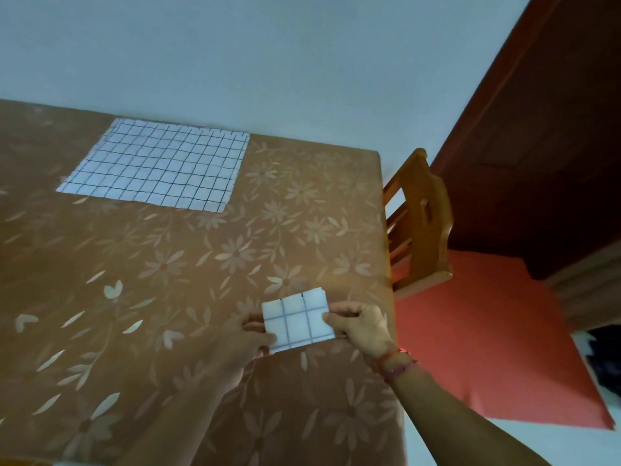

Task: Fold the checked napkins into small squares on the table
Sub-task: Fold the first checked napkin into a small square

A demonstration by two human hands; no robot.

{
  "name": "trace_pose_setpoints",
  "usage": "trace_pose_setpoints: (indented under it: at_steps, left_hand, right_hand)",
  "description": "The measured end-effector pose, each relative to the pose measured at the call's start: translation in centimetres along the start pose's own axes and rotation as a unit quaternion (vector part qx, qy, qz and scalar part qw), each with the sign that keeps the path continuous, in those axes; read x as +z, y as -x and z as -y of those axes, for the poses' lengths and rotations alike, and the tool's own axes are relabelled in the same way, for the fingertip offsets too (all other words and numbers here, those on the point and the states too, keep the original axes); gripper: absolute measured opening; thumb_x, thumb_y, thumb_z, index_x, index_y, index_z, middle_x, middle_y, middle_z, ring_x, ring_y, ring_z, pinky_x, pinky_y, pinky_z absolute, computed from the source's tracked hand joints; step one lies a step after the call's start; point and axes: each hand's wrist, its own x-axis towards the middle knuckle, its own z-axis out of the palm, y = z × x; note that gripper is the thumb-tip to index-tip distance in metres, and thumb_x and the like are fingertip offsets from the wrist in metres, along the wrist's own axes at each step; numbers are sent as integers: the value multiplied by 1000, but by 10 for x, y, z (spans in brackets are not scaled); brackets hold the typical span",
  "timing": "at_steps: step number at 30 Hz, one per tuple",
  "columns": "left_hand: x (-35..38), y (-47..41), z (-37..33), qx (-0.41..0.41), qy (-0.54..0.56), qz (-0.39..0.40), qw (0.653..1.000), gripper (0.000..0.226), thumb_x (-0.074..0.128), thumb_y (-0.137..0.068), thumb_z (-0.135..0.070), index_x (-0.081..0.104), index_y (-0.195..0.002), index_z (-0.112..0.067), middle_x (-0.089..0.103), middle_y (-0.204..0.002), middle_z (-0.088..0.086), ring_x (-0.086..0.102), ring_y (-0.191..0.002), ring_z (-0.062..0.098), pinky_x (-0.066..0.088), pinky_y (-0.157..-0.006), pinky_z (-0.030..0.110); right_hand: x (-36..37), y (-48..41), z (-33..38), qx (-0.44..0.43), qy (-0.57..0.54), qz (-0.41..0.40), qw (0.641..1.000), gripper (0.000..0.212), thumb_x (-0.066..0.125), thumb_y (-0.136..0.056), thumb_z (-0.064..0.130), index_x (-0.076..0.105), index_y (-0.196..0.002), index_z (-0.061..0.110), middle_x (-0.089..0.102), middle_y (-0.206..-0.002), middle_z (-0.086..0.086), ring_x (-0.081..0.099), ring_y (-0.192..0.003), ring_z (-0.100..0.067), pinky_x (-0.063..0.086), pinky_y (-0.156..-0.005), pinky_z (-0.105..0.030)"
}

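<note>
White, grid-lined folded napkin (297, 319) is pinched at each side by the blurred left hand (248, 336) and the right hand (361, 326), near the floral table's (168, 270) right edge, its side edges hidden under fingers. Farther back, the unfolded napkin (158, 164) lies flat.

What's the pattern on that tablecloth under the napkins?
The tablecloth is brown with pale flowers and leaves, clearest in the head view.

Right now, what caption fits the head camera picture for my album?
The left hand and right hand hold a small folded napkin over the flowered tablecloth; a second napkin lies unfolded farther back.
</note>
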Motion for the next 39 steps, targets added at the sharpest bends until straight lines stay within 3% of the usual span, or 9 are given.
trace_pose_setpoints:
  at_steps: [3, 7, 11, 16, 19, 22, 30, 34, 39]
  left_hand:
    - [11, -5, -4, 23, -8, -15, 1000, 34, 67, -72, 17, 64, -99, -2, 66, -90, 19, 63, -79, 28, 53, -67, 38]
    - [19, -15, -8, 29, -11, -42, 999, 19, 69, -78, 10, 65, -94, 2, 68, -93, 23, 66, -79, 35, 56, -73, 53]
    - [21, -21, -11, 38, -14, -52, 998, 6, 64, -87, 2, 69, -90, 1, 71, -89, 22, 67, -73, 29, 54, -57, 35]
    - [19, -30, -12, 47, -33, -69, 996, 7, 69, -84, 1, 72, -83, -6, 73, -84, 17, 69, -79, 33, 57, -67, 41]
    - [21, -36, -18, 48, -46, -75, 995, 7, 69, -84, -2, 71, -82, -8, 72, -80, 12, 68, -70, 24, 53, -55, 29]
    - [22, -49, -25, 57, -66, -76, 993, 5, 71, -84, -7, 73, -84, -10, 74, -77, 8, 70, -69, 21, 55, -56, 28]
    - [32, -95, -45, 91, -176, -65, 978, 8, 69, -84, -7, 75, -81, -11, 73, -72, 3, 69, -61, 12, 55, -56, 23]
    - [34, -121, -49, 105, -212, -80, 968, 21, 73, -81, -10, 71, -68, -26, 73, -72, 0, 70, -69, 20, 59, -70, 39]
    - [39, -147, -52, 101, -235, -94, 962, 8, 70, -84, -12, 75, -77, -11, 67, -57, 2, 61, -50, 14, 52, -54, 29]
  right_hand:
    - [-8, 1, 1, 16, -16, 6, 1000, 9, 75, -79, 1, 71, -80, 10, 65, -54, 8, 60, -45, -4, 52, -46, -21]
    - [-14, 1, 2, 19, -29, -3, 999, 9, 74, -81, 4, 73, -89, 2, 69, -60, 5, 65, -51, -6, 52, -47, -21]
    - [-15, -3, 0, 25, -44, -2, 999, 5, 73, -82, 8, 75, -86, 5, 72, -68, -2, 69, -57, -11, 55, -53, -23]
    - [-14, -9, -2, 28, -35, -13, 999, 6, 73, -82, 11, 76, -78, 7, 68, -63, -6, 63, -55, -13, 54, -52, -23]
    - [-14, -16, 0, 27, -24, -25, 999, 10, 73, -83, 10, 76, -76, 4, 65, -57, -5, 59, -47, -11, 50, -46, -20]
    - [-16, -29, 1, 5, 18, -35, 999, 13, 72, -83, 11, 74, -71, 6, 63, -48, 6, 55, -41, -4, 45, -43, -15]
    - [-15, -84, -6, 6, 50, -86, 995, 14, 79, -76, 18, 74, -63, 16, 68, -56, 1, 57, -49, -6, 53, -56, -24]
    - [-15, -109, -7, -17, 91, -103, 990, 16, 78, -77, 21, 73, -61, 21, 69, -56, 6, 58, -49, 1, 51, -57, -20]
    - [-8, -136, -10, -24, 126, -120, 985, 11, 80, -74, 23, 75, -65, 26, 69, -59, 14, 65, -62, -5, 58, -69, -30]
